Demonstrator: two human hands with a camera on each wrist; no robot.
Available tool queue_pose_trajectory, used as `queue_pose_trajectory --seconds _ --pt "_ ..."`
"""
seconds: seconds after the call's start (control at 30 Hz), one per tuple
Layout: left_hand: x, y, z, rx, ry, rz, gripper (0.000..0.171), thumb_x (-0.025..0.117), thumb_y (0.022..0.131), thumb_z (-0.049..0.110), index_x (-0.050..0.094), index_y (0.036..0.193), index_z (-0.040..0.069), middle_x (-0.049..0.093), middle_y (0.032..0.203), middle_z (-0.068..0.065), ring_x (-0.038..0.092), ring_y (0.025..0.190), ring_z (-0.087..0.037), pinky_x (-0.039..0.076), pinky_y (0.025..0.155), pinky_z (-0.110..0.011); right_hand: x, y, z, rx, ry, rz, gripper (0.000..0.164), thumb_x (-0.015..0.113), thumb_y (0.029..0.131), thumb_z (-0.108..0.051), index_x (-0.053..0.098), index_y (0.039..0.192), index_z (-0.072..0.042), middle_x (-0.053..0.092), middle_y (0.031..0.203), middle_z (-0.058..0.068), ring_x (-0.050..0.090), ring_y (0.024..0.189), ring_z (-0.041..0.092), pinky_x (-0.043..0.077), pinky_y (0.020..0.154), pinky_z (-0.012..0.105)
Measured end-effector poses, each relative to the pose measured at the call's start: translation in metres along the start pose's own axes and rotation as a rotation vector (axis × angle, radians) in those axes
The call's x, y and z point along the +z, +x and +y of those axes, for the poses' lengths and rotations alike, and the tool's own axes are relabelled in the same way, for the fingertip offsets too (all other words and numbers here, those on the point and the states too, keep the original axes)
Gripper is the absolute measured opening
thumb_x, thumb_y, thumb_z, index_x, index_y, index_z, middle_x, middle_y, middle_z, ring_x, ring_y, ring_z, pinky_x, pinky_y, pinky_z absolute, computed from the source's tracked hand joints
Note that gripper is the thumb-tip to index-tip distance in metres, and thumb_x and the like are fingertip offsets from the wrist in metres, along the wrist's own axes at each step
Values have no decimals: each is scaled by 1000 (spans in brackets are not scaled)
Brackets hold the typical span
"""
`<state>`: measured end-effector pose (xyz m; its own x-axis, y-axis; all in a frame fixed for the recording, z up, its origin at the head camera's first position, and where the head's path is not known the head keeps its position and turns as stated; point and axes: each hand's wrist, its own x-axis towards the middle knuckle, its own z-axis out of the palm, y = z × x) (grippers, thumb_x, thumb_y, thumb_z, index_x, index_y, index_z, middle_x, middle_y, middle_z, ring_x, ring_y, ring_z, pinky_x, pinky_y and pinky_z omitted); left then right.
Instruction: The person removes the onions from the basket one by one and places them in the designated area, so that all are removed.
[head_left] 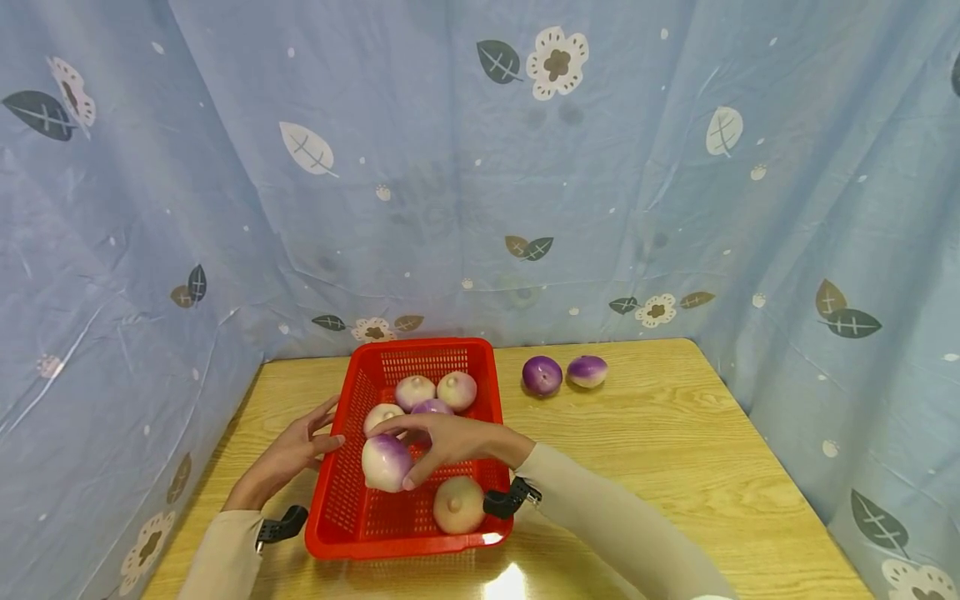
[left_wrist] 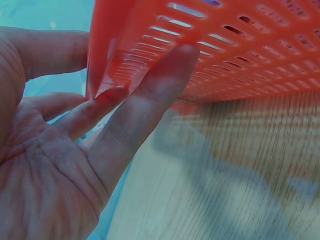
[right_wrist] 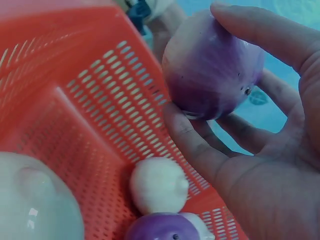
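Above the inside of the red plastic basket (head_left: pixel 408 546), my right hand (head_left: pixel 457 439) holds a purple-and-white turnip (head_left: pixel 386 462) between thumb and fingers. The right wrist view shows this held turnip (right_wrist: pixel 212 67) with its purple side toward the palm, higher than the basket wall. My left hand (head_left: pixel 288 450) grips the basket's left side, with fingers on both sides of the rim. Up close in the left wrist view, one finger (left_wrist: pixel 145 105) lies along the outside of the slotted wall (left_wrist: pixel 240 45). Inside the basket are several more turnips, among them a large pale one (head_left: pixel 458 505) near the front right.
Two turnips lie on the wooden table (head_left: pixel 637 442) right of the basket: a purple one (head_left: pixel 542 376) and a purple-and-white one (head_left: pixel 587 371) beside it. A blue patterned curtain (head_left: pixel 450 167) hangs behind the table and along both sides.
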<state>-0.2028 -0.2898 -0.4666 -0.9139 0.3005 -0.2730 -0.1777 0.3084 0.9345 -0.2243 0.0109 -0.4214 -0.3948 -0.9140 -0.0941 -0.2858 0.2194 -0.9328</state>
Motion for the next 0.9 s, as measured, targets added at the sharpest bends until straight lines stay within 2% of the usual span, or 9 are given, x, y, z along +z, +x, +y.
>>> queue_pose_trajectory --seconds 0.13,0.23,0.47,0.63,0.73,0.9 --pt "0 -1 0 6 -2 -4 83 62 95 14 10 160 20 24 159 -27 70 102 -35 60 75 -50 -3 -6 -2 -50 61 54 74 78 82 -11 44 146 -27 44 147 -9 47 131 10 39 112 32" --pt "0 -1 0 7 -2 -3 83 62 95 13 10 160 19 24 158 -28 70 102 -35 60 75 -50 -5 -13 -3 -55 106 95 76 77 83 -8 42 148 -27 42 149 -7 46 133 10 39 111 30" --pt "2 -1 1 2 -7 0 82 61 95 12 9 160 18 25 158 -27 69 104 -35 60 75 -49 -12 -35 -5 -108 155 191 79 78 83 -10 39 151 -22 39 152 2 44 137 19 39 114 36" --pt "2 0 1 3 -7 -5 82 60 96 12 9 160 18 25 158 -27 69 105 -36 60 76 -49 -21 -53 -3 -156 243 250 82 80 81 -14 37 152 -13 37 150 8 44 135 23 45 109 41" --pt "1 -1 1 7 -12 -8 82 60 96 13 9 160 18 24 158 -27 68 105 -37 60 76 -49 -25 -64 0 -172 296 278 80 79 81 -13 39 150 -12 38 147 10 45 132 25 48 105 43" --pt "1 -1 0 9 -21 -11 83 61 96 13 9 160 18 25 158 -27 69 105 -37 60 77 -49 -29 -83 7 -189 322 332 78 78 81 -9 39 149 -14 41 149 10 44 133 24 50 104 41"
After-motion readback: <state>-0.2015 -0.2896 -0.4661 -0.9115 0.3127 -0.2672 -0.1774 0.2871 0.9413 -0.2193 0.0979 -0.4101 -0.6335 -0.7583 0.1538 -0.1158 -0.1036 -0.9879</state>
